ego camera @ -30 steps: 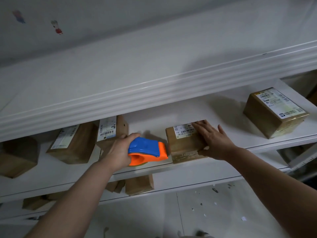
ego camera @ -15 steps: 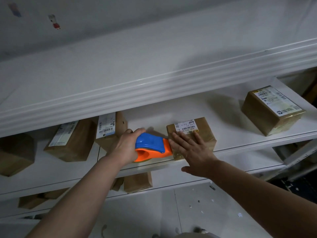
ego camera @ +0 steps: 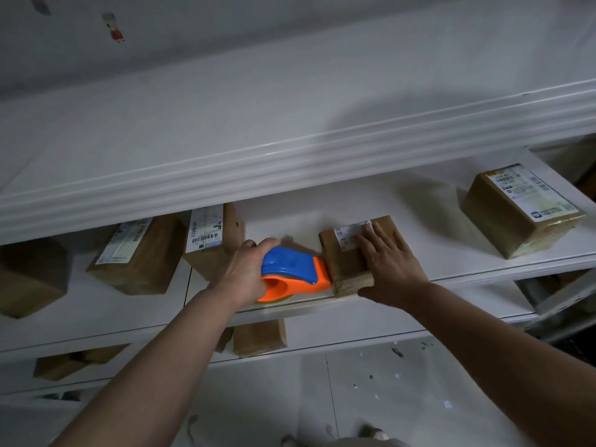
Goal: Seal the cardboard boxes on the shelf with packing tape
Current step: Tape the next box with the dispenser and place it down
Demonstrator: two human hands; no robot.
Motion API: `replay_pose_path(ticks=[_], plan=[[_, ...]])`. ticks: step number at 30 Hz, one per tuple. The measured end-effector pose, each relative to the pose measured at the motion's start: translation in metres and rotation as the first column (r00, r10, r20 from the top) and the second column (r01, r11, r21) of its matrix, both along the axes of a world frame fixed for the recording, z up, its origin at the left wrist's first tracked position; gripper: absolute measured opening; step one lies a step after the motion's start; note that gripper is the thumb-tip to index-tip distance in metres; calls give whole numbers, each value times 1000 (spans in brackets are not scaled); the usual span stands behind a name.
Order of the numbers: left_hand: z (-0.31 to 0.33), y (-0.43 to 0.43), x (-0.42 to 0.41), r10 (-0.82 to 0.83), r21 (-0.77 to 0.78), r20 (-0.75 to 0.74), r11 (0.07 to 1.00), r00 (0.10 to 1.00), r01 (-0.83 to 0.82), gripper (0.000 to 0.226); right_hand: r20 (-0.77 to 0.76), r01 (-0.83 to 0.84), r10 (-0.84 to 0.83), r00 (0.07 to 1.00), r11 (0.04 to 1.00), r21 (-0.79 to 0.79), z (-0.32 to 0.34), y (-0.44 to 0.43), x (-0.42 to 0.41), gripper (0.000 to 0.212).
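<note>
left hand (ego camera: 240,272): wrapped round the blue-and-orange tape dispenser (ego camera: 292,274), fingers curled over the blue top
right hand (ego camera: 392,266): flat on top of the small box (ego camera: 346,262), fingers straight and spread, thumb down by the front edge, so pressing, not gripping
small box: at the front edge of the middle shelf (ego camera: 483,272), with a labelled box (ego camera: 213,240) to its left and a bigger box (ego camera: 519,211) well off to the right
what changed: a second ago the dispenser was apart from the box, now its orange nose is right up against the box's left side; the right hand also slid from the far right corner to square over the top
what it means: looks to me like the tape end is getting stuck on the left side, so a pull across the top should be next
heads up: can't see the tape itself, and the box could skid if the press lets up
</note>
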State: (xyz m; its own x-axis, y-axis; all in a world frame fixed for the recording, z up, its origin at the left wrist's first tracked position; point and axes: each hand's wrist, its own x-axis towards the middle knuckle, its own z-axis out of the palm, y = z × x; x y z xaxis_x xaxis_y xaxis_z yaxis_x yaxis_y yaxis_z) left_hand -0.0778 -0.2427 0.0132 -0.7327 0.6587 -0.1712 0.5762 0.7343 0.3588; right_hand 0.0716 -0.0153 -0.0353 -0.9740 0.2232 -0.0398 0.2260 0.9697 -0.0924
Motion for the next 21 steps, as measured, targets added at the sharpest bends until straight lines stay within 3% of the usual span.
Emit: replay_pose_path(ticks=[2, 4, 6, 8, 10, 12, 13, 15, 17, 18, 19, 21], plan=[[-1, -2, 1, 5, 4, 14, 1000, 1000, -6, 86, -8, -80, 81, 997, 993, 84, 15, -1, -20, 116], [-2, -6, 3, 20, 11, 37, 1000, 999, -20, 88, 80, -163, 153, 985, 976, 144, 20, -2, -41, 125], [-1, -13, 8, 35, 23, 55, 999, 998, -36, 89, 239, -172, 139, 961, 978, 122, 21, -2, -59, 136], [1, -19, 12, 47, 60, 72, 997, 996, -51, 90, 290, -154, 134, 948, 987, 48, 26, 0, -64, 138], [10, -27, 17, 57, 122, 53, 990, 997, -63, 86, 180, -136, 138, 974, 990, -24, 30, 9, -58, 136], [24, -31, 22, 76, 207, -1, 976, 997, -74, 83, -24, -115, 112, 993, 959, -258, 30, 22, -42, 136], [31, -31, 24, 84, 248, -23, 966, 996, -76, 83, -129, -130, 79, 989, 877, -462, 27, 28, -32, 136], [44, -22, 32, 73, 293, -37, 954, 997, -59, 82, -255, -196, -14, 967, 601, -775, 17, 38, -7, 130], [49, -4, 41, 21, 299, -44, 954, 999, -7, 81, -211, -167, -74, 975, 387, -907, 7, 45, 18, 128], [49, 7, 45, -5, 305, -44, 952, 999, 18, 81, -173, -134, -81, 982, 352, -926, 7, 48, 28, 129], [48, 19, 50, -25, 311, -46, 950, 999, 38, 81, -148, -104, -90, 985, 382, -918, 7, 52, 35, 131], [48, 37, 56, -42, 313, -79, 948, 996, 65, 80, -151, -44, -133, 979, 592, -805, 14, 60, 44, 143]])
